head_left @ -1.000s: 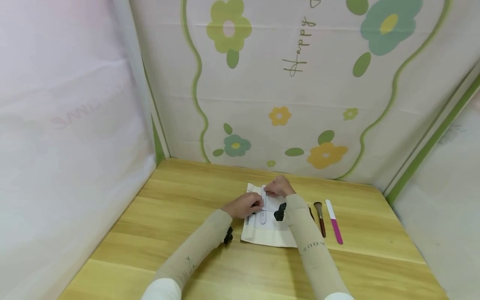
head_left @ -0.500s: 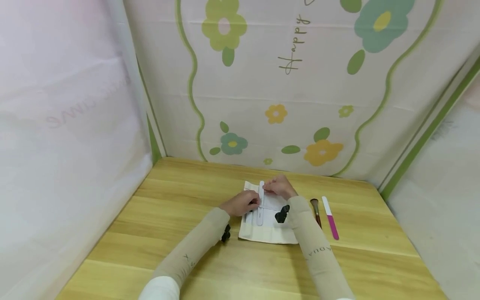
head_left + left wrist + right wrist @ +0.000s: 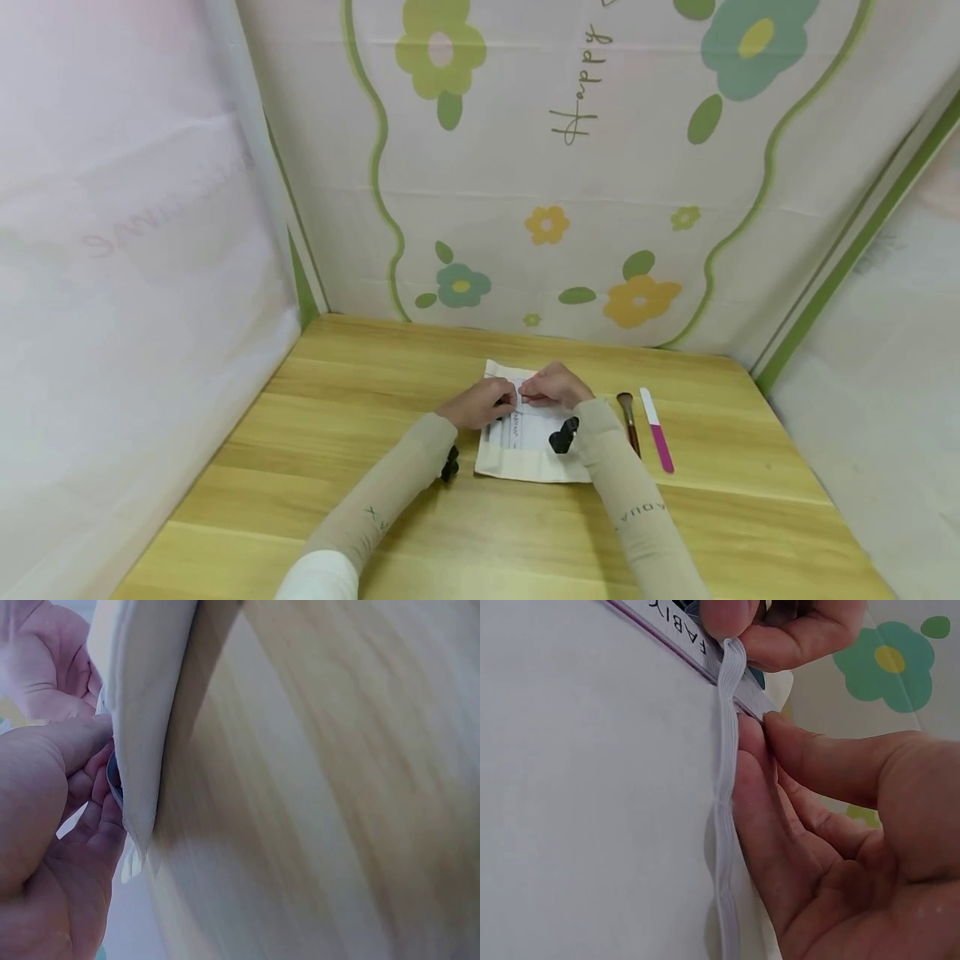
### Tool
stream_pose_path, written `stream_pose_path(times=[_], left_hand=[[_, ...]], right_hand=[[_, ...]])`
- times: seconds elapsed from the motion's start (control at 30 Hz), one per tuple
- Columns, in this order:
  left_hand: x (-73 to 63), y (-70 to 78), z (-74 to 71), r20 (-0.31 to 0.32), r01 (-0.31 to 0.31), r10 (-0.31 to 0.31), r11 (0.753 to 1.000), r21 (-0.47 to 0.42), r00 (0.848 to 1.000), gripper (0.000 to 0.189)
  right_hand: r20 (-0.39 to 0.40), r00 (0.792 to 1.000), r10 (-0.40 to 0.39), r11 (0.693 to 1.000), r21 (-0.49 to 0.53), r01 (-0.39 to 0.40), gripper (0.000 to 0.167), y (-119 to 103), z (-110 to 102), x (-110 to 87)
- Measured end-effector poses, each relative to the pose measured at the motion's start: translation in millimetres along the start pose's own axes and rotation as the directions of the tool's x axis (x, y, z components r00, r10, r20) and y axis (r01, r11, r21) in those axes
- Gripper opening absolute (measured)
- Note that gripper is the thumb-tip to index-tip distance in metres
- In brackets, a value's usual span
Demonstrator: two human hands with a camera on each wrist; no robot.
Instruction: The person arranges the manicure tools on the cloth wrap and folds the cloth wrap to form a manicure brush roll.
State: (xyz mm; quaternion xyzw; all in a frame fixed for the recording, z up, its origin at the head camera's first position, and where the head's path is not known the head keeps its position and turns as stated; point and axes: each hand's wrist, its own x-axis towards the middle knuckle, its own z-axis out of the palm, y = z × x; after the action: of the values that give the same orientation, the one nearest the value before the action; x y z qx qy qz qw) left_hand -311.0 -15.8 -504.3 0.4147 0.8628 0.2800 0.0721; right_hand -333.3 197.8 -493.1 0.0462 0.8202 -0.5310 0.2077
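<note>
A pale fabric pouch (image 3: pixel 525 467) lies spread on the table, a white elastic band (image 3: pixel 726 772) running across it. Under that band passes a narrow white nail file (image 3: pixel 676 634) with black lettering and a purple line. My right hand (image 3: pixel 555 386) pinches the file's far end between thumb and fingers, close to the band. My left hand (image 3: pixel 480 404) pinches a fold of the elastic beside the file, as the right wrist view shows. In the left wrist view, the left hand (image 3: pixel 60 825) is at the pouch's edge, where a dark curved item shows partly behind its fingers.
To the right of the pouch lie a makeup brush (image 3: pixel 628 421) with a brown handle and a pink-and-white nail file (image 3: pixel 657 433). Printed cloth walls (image 3: pixel 487 167) enclose the wooden table (image 3: pixel 360 367) at the back and on both sides.
My right hand has moved nearer along the pouch, and the file has slid further under the elastic. The left hand keeps its hold. The head view has shifted slightly.
</note>
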Motion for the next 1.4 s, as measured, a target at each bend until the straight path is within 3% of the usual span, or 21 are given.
stream_pose_path(times=[0.4, 0.53, 0.67, 0.8, 1.0, 1.13, 1.23, 1.4], left_hand=[[6.4, 3.8, 0.3, 0.005, 0.012, -0.012, 1.000, 0.002, 1.000, 0.013], [8.5, 3.6, 1.9, -0.002, 0.006, -0.006, 1.000, 0.007, 1.000, 0.013], [11.1, 4.5, 3.7, -0.018, -0.012, 0.013, 0.999, 0.038, 1.000, 0.014], [10.9, 8.4, 4.0, -0.033, -0.004, 0.006, 0.997, 0.072, 0.999, 0.012], [9.6, 10.9, 3.4, -0.034, 0.039, -0.037, 0.998, 0.055, 0.999, 0.011], [13.7, 8.8, 3.5, -0.014, 0.051, -0.050, 0.996, 0.067, 0.999, 0.012], [17.6, 9.8, 4.6, -0.008, 0.042, -0.041, 0.994, 0.101, 0.999, 0.010], [22.4, 22.2, 6.5, 0.013, 0.017, -0.019, 0.986, 0.164, 1.000, 0.006]], right_hand=[[0.017, 0.998, 0.053, 0.997, -0.056, -0.052, 0.013, -3.5, -6.2, -8.8], [0.021, 0.999, 0.038, 0.996, -0.081, -0.036, 0.013, -6.1, -8.1, -11.3], [-0.006, 1.000, -0.026, 0.984, -0.177, 0.025, 0.017, -9.2, -17.6, -19.5], [-0.021, 0.995, -0.097, 0.949, -0.305, 0.086, 0.024, -14.5, -41.5, -39.3], [-0.019, 0.987, -0.160, 0.884, -0.447, 0.135, 0.029, -7.7, -97.1, -75.9], [-0.058, 0.977, -0.204, 0.830, -0.539, 0.142, 0.033, 9.4, -134.0, -95.9], [-0.097, 0.965, -0.242, 0.794, -0.592, 0.140, 0.027, 24.9, -155.4, -108.7], [-0.169, 0.955, -0.245, 0.776, -0.624, 0.089, 0.025, 53.9, -178.5, -122.0]])
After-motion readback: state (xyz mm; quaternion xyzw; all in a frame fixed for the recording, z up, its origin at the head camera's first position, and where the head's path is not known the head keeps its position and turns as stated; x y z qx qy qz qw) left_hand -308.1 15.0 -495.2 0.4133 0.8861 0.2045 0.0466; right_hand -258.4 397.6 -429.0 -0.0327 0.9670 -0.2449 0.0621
